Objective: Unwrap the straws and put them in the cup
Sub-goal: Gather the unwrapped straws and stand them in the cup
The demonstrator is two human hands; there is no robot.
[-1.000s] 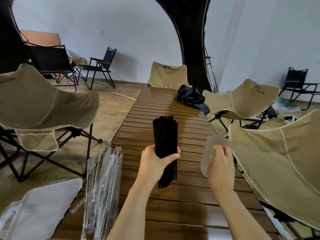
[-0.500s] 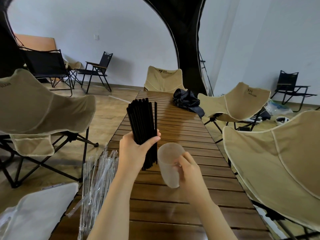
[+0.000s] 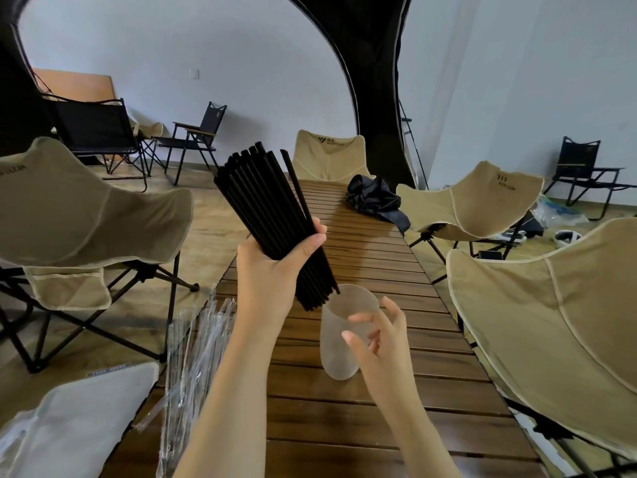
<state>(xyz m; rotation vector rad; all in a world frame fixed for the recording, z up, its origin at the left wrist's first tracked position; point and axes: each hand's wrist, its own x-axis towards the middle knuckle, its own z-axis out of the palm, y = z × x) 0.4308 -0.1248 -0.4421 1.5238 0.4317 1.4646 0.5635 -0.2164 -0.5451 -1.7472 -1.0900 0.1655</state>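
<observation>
My left hand grips a thick bundle of black straws, tilted with its top leaning left. The bundle's lower ends hang at the left rim of a frosted translucent cup. The cup sits on the wooden slat table, leaning toward me. My right hand is at the cup's near right side with fingers spread and loosely curved, touching or just off its wall. Empty clear wrappers lie heaped at the table's left edge.
Tan folding chairs stand close on the left, another tan chair crowds the table's right edge, and one tan chair is at the far end. A black cloth bundle lies on the table's far right. A white cushion sits bottom left.
The cup has gone from lifted at the right to resting on the table, and my right hand has loosened its hold. My left hand raised and tilted the straws until their ends reached the cup's rim.
</observation>
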